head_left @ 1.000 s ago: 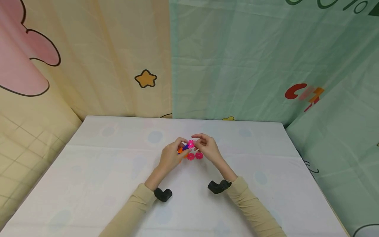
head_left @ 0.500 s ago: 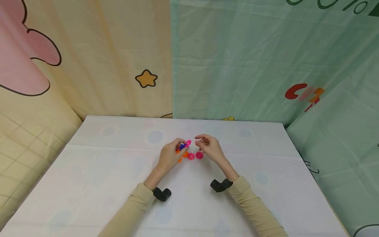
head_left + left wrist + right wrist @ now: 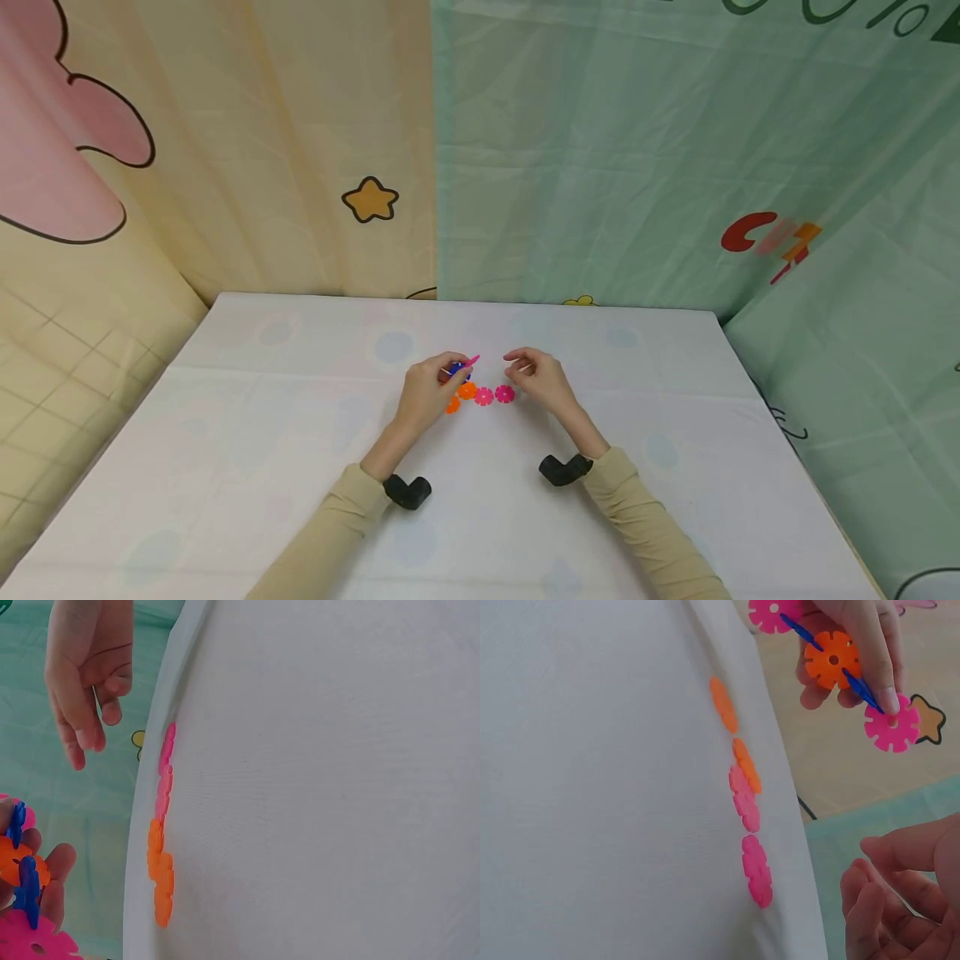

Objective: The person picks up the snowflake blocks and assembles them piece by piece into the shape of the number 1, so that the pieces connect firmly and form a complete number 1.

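Observation:
My left hand pinches a short chain of slotted, flower-shaped plastic discs above the table. In the right wrist view the chain runs from a pink disc through a blue disc, an orange disc and a second blue disc to another pink disc. The blue ones stand edge-on, slotted between the others. The thumb lies at one blue disc. My right hand hovers to the right, fingers loosely bent and apart from the chain, holding nothing.
Below the hands, orange discs and pink discs lie in a loose row on the white-covered table. A patterned curtain hangs behind the table's far edge.
The right hand has come away from the chain and moved right. The left hand has shifted slightly left, turning the chain so its far pink disc shows edge-on in the head view.

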`<state>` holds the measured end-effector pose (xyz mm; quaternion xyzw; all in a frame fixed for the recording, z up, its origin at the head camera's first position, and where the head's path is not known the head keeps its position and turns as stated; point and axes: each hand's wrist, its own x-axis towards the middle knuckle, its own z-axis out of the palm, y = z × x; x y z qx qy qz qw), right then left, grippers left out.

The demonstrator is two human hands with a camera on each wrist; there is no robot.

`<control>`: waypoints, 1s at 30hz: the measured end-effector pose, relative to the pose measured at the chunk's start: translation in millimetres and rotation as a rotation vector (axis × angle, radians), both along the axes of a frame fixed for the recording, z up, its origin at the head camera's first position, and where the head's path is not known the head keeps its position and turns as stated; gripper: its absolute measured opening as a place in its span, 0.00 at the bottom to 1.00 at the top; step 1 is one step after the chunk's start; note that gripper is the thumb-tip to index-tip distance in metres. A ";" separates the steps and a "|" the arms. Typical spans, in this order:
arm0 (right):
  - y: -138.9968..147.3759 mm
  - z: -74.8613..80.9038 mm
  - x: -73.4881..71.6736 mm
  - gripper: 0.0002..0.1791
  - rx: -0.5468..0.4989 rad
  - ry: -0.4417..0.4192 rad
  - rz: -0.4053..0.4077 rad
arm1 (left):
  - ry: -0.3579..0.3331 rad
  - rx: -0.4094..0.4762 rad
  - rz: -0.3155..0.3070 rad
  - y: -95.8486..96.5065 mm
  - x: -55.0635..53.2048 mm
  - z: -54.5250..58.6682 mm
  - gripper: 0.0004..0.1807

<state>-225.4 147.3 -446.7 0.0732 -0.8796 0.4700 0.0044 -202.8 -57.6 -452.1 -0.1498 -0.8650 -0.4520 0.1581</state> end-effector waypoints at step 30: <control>3.0 -19.0 -2.8 0.13 0.261 -0.091 0.057 | -0.036 0.021 0.025 0.2 3.0 1.6 0.13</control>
